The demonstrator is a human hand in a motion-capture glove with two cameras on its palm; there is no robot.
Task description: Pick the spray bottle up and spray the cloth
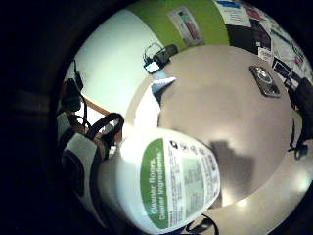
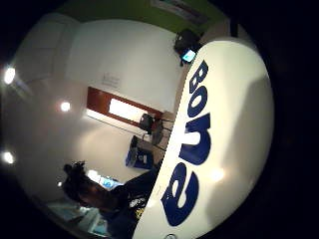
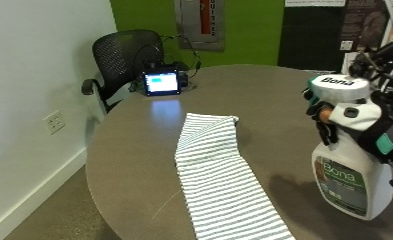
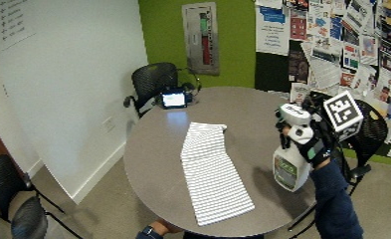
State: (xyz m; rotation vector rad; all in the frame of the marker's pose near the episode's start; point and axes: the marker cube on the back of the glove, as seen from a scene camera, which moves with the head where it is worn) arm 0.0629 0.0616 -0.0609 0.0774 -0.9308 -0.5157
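While the white plastic spray bottle with the green label (image 3: 351, 176) hangs just clear of the round grey surface (image 3: 143, 145), the black-gloved right hand (image 3: 356, 117) has its fingers (image 3: 325, 125) curled round the neck, under the white trigger head. Rigid, smooth, probably liquid-heavy below, so the neck looks the right hold. Beside it, well apart, lies the long grey-and-white striped cloth (image 3: 219, 180).

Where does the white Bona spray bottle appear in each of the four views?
Little finger palm view: white Bona spray bottle, green label, close to the palm.
Thumb palm view: bottle, blue lettering.
Outside view: right edge.
Wide outside view: right of centre.
Shared landmark: round grey table.
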